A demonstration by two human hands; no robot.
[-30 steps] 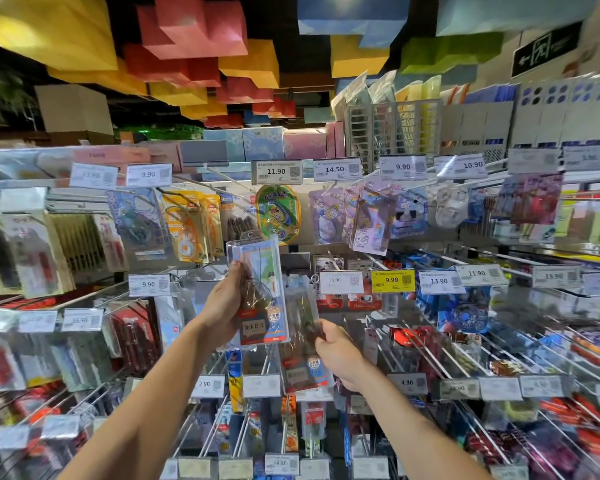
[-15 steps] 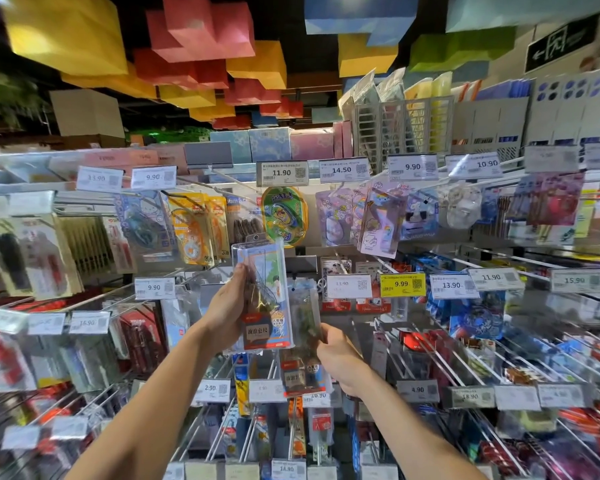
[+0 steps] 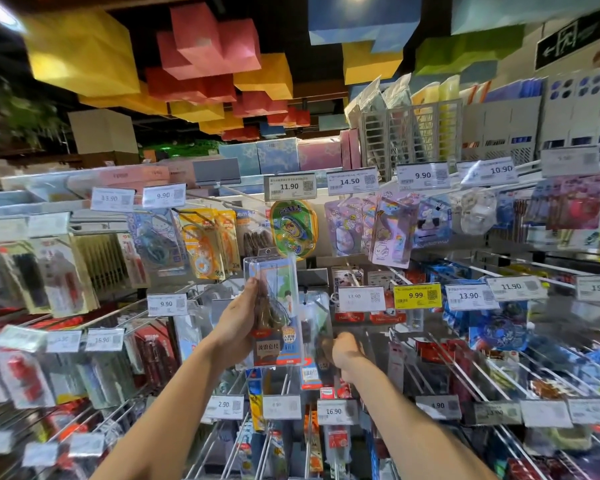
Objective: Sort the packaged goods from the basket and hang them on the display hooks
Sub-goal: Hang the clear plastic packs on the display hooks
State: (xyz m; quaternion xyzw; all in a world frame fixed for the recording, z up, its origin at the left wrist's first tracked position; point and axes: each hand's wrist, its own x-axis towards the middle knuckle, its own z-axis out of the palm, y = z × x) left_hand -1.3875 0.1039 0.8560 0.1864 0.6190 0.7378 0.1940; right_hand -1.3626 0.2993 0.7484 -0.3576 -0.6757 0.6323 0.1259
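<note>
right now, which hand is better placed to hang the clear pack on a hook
Left. The left hand grips the clear pack, raised upright with its hang hole on top. The right hand sits lower, pinching a hanging pack.

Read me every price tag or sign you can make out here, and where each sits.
"11.90": top-row tag.
"14.50": second tag, to its right.
"9.90": third tag along.
"10.90": fourth tag along.
"9.99": yellow tag, middle row.
"13.90": white tag right of it.
"16.90": bottom-row tag.
Clear pack in the left hand, other pack in the right hand: print too blurred.
</note>
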